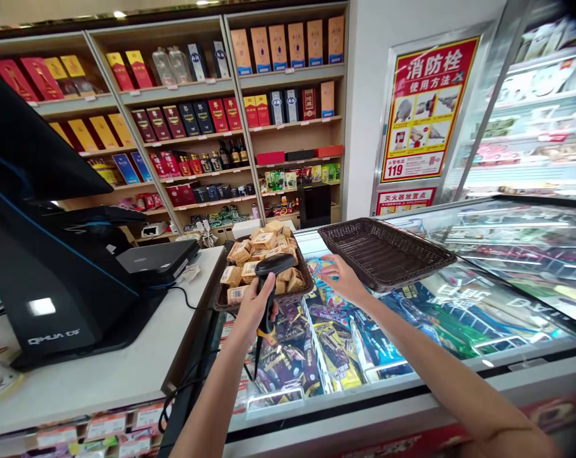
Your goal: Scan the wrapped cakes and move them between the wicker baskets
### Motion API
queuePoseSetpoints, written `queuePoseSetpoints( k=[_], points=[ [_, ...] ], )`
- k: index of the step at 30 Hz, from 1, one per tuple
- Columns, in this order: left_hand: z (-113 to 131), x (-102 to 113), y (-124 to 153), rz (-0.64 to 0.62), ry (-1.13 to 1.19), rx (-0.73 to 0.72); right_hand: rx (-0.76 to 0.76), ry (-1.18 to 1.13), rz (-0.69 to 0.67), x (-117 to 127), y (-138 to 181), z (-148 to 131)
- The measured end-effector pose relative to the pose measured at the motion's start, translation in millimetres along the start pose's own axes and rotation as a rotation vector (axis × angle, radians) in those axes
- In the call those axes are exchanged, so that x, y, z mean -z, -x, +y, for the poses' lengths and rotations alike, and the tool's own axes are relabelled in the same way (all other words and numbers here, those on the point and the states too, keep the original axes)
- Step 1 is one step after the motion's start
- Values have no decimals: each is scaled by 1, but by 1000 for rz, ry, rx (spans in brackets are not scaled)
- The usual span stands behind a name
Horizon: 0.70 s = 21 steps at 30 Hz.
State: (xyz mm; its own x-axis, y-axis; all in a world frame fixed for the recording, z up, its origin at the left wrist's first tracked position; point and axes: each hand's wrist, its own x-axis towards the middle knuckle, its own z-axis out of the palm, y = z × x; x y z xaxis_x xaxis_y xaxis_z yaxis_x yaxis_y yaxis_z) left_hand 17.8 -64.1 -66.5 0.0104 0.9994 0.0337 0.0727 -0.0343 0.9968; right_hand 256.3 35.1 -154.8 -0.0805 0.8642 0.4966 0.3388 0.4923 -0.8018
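My left hand [253,306] is wrapped round the handle of a black barcode scanner [271,275], whose head points toward a dark wicker basket [221,298] heaped with small tan packets [259,251]. My right hand [341,278] reaches forward over the glass freezer lid [440,318], fingers spread, just right of the packet basket and near the front corner of an empty brown wicker basket [388,251]. It holds nothing that I can see.
A black checkout terminal [54,254] stands on the white counter [102,375] at left, with a cable trailing to the scanner. Shelves of boxed bottles [197,114] fill the back wall. A red fire-hydrant poster [426,108] hangs at right beside a refrigerated display [536,114].
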Motion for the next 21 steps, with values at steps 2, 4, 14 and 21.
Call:
queuePoseSetpoints(
  k=[2,4,14,21],
  points=[
    [-3,-15,-5,-42,-5,-29,10,0,16,6,7,5],
    [-5,-30,-10,-78,-23,-57,16,-4,35,9,10,10],
    [-48,-65,-44,-102,-126,-297,95,175,176,-1,15,32],
    [-66,-64,-45,-77,-122,-339,168,260,108,-14,22,26]
  ],
)
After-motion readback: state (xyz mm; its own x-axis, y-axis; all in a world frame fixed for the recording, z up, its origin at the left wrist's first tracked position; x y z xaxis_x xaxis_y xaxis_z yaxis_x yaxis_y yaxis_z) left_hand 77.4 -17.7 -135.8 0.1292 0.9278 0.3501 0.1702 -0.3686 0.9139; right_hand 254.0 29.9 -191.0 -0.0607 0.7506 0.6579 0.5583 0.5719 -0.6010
